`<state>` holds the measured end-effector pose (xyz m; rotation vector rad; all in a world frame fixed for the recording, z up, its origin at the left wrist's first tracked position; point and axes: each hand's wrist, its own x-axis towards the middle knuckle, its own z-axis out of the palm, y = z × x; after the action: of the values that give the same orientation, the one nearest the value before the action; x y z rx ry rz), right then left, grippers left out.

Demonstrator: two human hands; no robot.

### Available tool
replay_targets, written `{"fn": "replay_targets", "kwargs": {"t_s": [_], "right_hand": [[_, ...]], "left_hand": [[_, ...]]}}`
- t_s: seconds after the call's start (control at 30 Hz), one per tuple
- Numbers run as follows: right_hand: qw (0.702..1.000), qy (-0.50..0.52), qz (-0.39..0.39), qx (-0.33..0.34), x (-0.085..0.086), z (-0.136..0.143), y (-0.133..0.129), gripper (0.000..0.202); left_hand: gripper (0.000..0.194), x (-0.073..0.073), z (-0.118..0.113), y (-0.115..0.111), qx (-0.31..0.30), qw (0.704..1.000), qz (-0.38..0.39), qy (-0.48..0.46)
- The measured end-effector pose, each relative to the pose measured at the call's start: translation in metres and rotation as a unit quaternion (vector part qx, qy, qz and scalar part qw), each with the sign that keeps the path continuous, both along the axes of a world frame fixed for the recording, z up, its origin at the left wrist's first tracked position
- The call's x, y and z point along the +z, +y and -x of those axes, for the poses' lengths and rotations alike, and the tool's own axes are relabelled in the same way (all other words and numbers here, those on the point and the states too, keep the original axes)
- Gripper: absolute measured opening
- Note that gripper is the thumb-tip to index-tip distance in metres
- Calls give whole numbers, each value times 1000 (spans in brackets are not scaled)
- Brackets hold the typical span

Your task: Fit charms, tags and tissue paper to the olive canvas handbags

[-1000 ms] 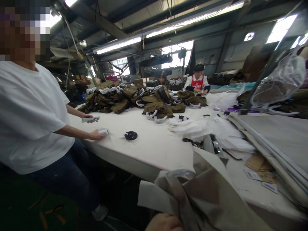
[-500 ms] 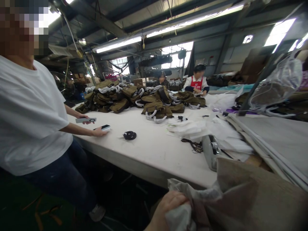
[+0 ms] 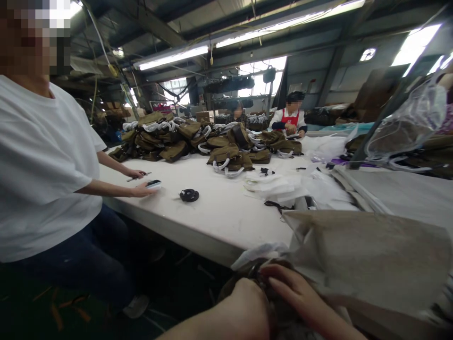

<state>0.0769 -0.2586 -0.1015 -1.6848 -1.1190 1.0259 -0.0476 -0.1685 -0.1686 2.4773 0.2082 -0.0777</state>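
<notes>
Low in the view, my left hand [image 3: 247, 300] is closed at the top of a dark brown bag [image 3: 239, 278], only partly visible. My right hand [image 3: 292, 285] meets it there, fingers bent and pressed on a dark, shiny part of the bag. Exactly what the fingertips grip is hidden. Crumpled white wrapping [image 3: 260, 252] sticks up just beyond my hands. A large grey-brown sheet of wrapping [image 3: 375, 255] spreads to the right, beside my right hand.
A white table [image 3: 226, 217] holds a heap of olive-brown bags [image 3: 226, 153] with white-wrapped handles, a black coil [image 3: 189, 195] and white plastic sheets [image 3: 279, 186]. At left stands a co-worker [image 3: 46, 165] holding a phone-like object [image 3: 153, 183]. Another person [image 3: 290, 120] works across the table.
My right hand has come into view beside the left. The grey-brown sheet has risen and now covers the grey device on the table. The co-worker's far hand has lowered its flat object.
</notes>
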Motion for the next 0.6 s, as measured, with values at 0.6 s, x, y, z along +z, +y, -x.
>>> {"fn": "replay_targets", "kwargs": {"t_s": [0.6], "right_hand": [[964,-219,7,149,-32,12,-23,73]], "left_hand": [[56,-11,92,37,369,844,371,-120]]}}
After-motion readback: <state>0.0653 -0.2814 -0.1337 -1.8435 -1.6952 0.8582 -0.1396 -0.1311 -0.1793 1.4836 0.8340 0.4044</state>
